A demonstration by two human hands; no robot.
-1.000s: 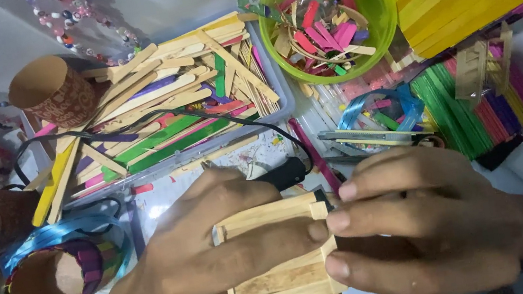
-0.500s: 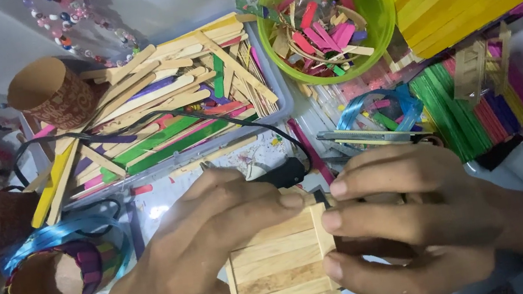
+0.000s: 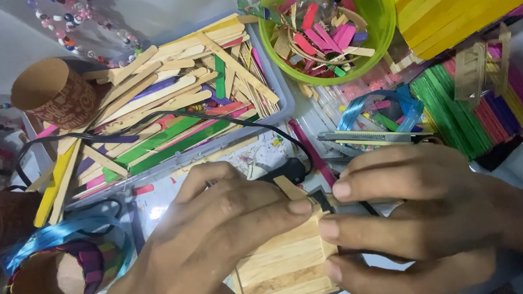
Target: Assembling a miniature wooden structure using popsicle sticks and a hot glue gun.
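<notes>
While both hands are working near the front of the table, they are holding a small flat square made of plain wooden sticks (image 3: 285, 268) between them. The left hand (image 3: 211, 246) is pressing its fingers down on the top edge, and the right hand (image 3: 419, 216) is pinching the right side. A dark bit at the top corner is maybe a glue tool. Farther back are lying a grey tray of coloured sticks (image 3: 274, 82) and a green plastic bowl (image 3: 378, 2).
</notes>
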